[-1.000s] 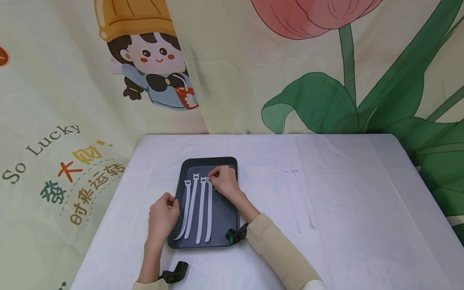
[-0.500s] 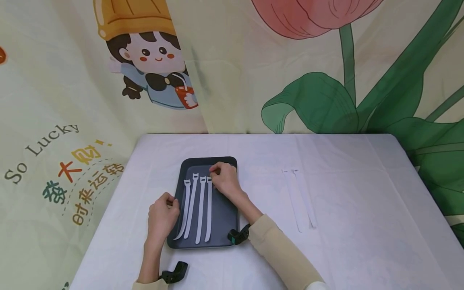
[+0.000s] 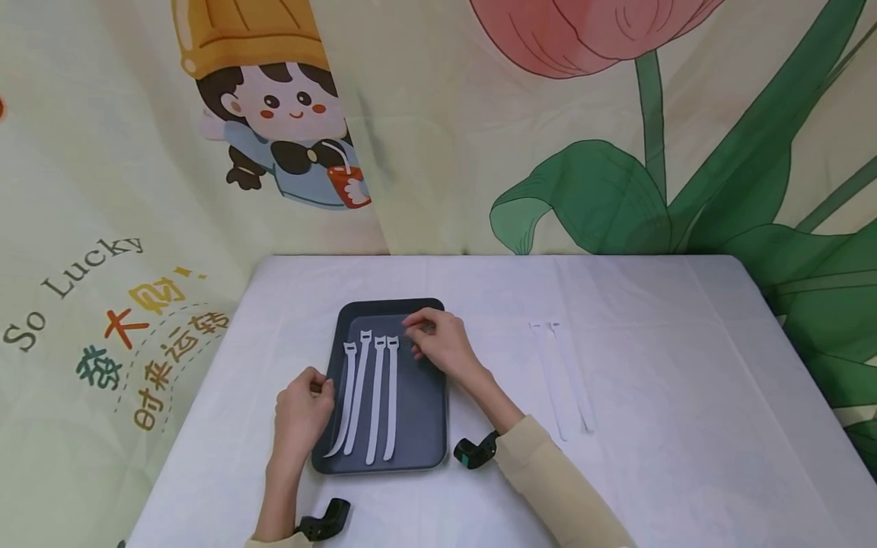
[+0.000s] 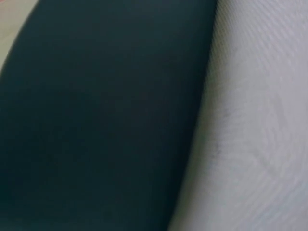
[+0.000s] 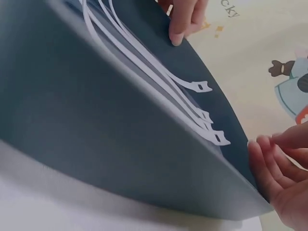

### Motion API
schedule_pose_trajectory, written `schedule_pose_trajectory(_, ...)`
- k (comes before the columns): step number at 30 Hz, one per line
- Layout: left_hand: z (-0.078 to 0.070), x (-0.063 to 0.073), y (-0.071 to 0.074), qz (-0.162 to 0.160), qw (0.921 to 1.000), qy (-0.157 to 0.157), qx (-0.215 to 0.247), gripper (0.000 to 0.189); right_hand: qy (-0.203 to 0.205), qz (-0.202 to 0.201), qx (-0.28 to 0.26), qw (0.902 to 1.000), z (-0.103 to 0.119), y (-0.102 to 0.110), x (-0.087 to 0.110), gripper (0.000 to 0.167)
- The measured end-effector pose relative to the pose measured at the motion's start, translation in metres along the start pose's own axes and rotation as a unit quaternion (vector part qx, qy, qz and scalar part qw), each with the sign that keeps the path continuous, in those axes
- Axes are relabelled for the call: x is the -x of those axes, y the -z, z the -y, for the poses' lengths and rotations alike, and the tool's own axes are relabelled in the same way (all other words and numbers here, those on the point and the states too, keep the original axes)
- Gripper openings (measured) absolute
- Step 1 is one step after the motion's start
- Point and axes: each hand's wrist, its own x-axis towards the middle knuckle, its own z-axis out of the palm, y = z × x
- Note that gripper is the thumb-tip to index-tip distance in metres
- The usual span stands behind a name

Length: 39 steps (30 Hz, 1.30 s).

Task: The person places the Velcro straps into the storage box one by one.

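Note:
Several white hook-and-loop cable ties (image 3: pixel 374 403) lie lengthwise, side by side, in the left half of a dark grey tray (image 3: pixel 421 415). Their slotted heads (image 5: pixel 219 138) point toward the tray's far end. At the tray's left rim, my left hand (image 3: pixel 301 411) grips the edge, with a fingertip over the inner wall in the right wrist view. My right hand (image 3: pixel 444 342) is over the tray's upper right part, just right of the tie heads, its fingers loosely bent and holding nothing. Only the tray's dark outer wall (image 4: pixel 106 106) and the cloth fill the left wrist view.
Two more white cable ties (image 3: pixel 575 380) lie on the white tablecloth (image 3: pixel 671 396) right of the tray. A printed backdrop (image 3: pixel 438 167) hangs directly behind the table's far edge. Each wrist carries a black camera mount (image 3: pixel 476 450).
My right hand has let go of the rightmost cable tie's head and moved off to the right, leaving that tie in the tray. The left hand stays at the tray's rim.

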Motion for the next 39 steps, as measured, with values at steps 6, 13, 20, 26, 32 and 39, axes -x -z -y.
schedule_pose_trajectory(6, 0.001, 0.000, 0.000, 0.002, 1.0000, -0.003, 0.004, 0.014, 0.000, -0.004, -0.018, 0.9998, 0.001, 0.011, 0.006, 0.020)
schedule_pose_trajectory(13, 0.001, 0.001, 0.002, 0.008, 0.9999, 0.012, 0.007, 0.017, -0.009, -0.021, -0.020, 0.9996, -0.004, 0.026, 0.010, 0.020)
schedule_pose_trajectory(20, 0.002, -0.001, 0.002, 0.012, 0.9998, 0.018, 0.003, 0.026, -0.020, -0.048, 0.011, 0.9986, -0.010, 0.049, 0.017, 0.022)
schedule_pose_trajectory(26, 0.001, 0.000, 0.003, 0.018, 0.9997, 0.013, -0.001, 0.029, -0.033, -0.056, 0.012, 0.9978, -0.017, 0.066, 0.021, 0.024)
schedule_pose_trajectory(32, 0.001, 0.003, 0.006, 0.030, 0.9995, 0.008, -0.003, 0.030, -0.049, -0.074, 0.017, 0.9959, -0.023, 0.081, 0.026, 0.023)
schedule_pose_trajectory(39, 0.002, 0.005, 0.008, 0.031, 0.9995, 0.006, -0.007, 0.030, -0.081, -0.095, 0.025, 0.9919, -0.032, 0.108, 0.034, 0.024)
